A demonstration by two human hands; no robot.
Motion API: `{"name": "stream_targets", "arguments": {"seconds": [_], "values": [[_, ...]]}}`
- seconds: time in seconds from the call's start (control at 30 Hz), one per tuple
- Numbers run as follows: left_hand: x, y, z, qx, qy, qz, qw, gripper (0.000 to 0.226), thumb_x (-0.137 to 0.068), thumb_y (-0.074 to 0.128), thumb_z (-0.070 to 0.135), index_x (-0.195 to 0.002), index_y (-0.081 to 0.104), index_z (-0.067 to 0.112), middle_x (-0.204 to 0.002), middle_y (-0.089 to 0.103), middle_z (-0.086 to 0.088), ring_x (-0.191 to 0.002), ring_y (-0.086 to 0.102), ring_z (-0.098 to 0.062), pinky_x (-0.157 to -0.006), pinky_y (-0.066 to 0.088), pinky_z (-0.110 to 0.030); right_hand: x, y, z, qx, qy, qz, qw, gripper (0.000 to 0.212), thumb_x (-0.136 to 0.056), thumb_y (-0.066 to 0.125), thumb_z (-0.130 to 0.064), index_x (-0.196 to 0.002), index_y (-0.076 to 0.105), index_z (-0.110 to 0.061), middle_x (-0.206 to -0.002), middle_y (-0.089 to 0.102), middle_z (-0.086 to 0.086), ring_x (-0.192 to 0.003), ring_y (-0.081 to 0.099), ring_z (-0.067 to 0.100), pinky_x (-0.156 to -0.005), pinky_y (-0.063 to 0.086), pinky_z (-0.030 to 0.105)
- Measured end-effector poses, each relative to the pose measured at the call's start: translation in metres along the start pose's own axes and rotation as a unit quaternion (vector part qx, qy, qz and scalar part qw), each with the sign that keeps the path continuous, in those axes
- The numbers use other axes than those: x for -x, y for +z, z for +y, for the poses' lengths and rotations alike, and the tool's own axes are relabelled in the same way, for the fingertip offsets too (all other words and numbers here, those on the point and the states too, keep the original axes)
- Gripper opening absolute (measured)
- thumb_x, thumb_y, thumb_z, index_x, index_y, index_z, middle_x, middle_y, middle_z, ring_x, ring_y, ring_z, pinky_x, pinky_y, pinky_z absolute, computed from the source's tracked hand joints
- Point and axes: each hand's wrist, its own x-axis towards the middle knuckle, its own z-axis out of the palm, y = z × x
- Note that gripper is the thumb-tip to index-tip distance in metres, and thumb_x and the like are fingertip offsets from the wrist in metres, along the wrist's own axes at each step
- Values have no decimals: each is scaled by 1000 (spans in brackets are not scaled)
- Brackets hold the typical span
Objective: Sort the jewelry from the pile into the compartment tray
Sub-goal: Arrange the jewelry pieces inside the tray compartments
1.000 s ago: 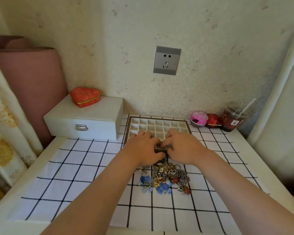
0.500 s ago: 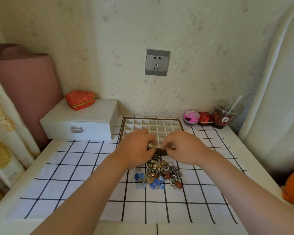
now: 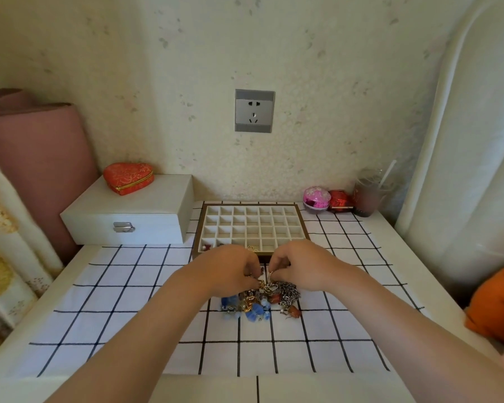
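Just in front of the compartment tray (image 3: 202, 225), on the grid-patterned cloth (image 3: 122, 289), lies the jewelry pile (image 3: 262, 301), a tangle of gold and silver chain with blue beads and reddish-brown stones; both hands are down at the pile's far edge, between it and the tray's near rim; the left hand (image 3: 227, 271) is curled with its fingertips pinched into the gold pieces at the top of the pile, though exactly which piece it has is too small to tell; the right hand (image 3: 300, 266) pinches a thin silvery chain (image 3: 270, 277) that runs down to a heart-shaped charm in the pile; the two hands sit just beside each other, fingertips nearly meeting.

Most of the tray's white cells show bare bottoms; its nearest row holds a few small items, reddish beads (image 3: 206, 247) at the left end and a gold piece (image 3: 252, 248) near the middle; left of the tray stands a white latched box (image 3: 128, 216) with a red heart-shaped case (image 3: 128, 178) on top; right of the tray, against the wall, sit a pink round case (image 3: 316, 198), a red case (image 3: 339, 200) and a plastic cup with a straw (image 3: 368, 196); above the tray a grey wall socket (image 3: 254, 110).
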Motion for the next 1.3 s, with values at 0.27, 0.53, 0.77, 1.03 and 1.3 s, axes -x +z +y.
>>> {"name": "stream_targets", "arguments": {"seconds": [0.27, 0.53, 0.77, 1.03, 1.3], "values": [[-3, -1, -7, 182, -7, 80, 980, 15, -90, 69, 32, -104, 65, 34, -102, 67, 16, -94, 62, -3, -85, 52, -24, -2, -17, -2, -221, 36, 39, 974, 7, -86, 77, -16, -89, 81, -20, -76, 75, -12, -51, 63, 13, -65, 55, 23], [-6, -4, 9, 415, -71, 101, 902, 15, -87, 74, 22, -101, 70, 25, -88, 75, 4, -71, 68, -4, -69, 49, -17, -1, -25, -10, -364, 45, 87, 926, 8, -90, 73, -19, -97, 76, -18, -84, 77, 2, -50, 57, 15, -42, 35, 23], [-4, -11, 3, 403, -105, 71, 906, 9, -94, 66, 24, -100, 73, 26, -85, 75, 10, -67, 61, -2, -62, 47, -14, 1, -32, -8, -352, 99, 49, 930, 10, -87, 75, -15, -94, 75, -8, -90, 78, 4, -65, 71, 19, -47, 42, 24], [-4, -6, -2, 297, -99, 65, 948, 9, -94, 65, 29, -90, 71, 23, -86, 75, 3, -70, 65, -7, -82, 52, -27, 7, -28, -5, -265, 87, -76, 957, 8, -86, 70, -14, -90, 64, -16, -93, 77, 2, -70, 71, 17, -48, 41, 22], [-2, -12, -1, 264, -45, 58, 962, 10, -96, 62, 27, -90, 69, 21, -81, 75, 5, -70, 66, -11, -82, 57, -37, 6, -25, -3, -190, 67, -115, 973, 27, -87, 65, -12, -112, 63, -21, -102, 72, -2, -74, 70, 12, -47, 42, 23]]}}
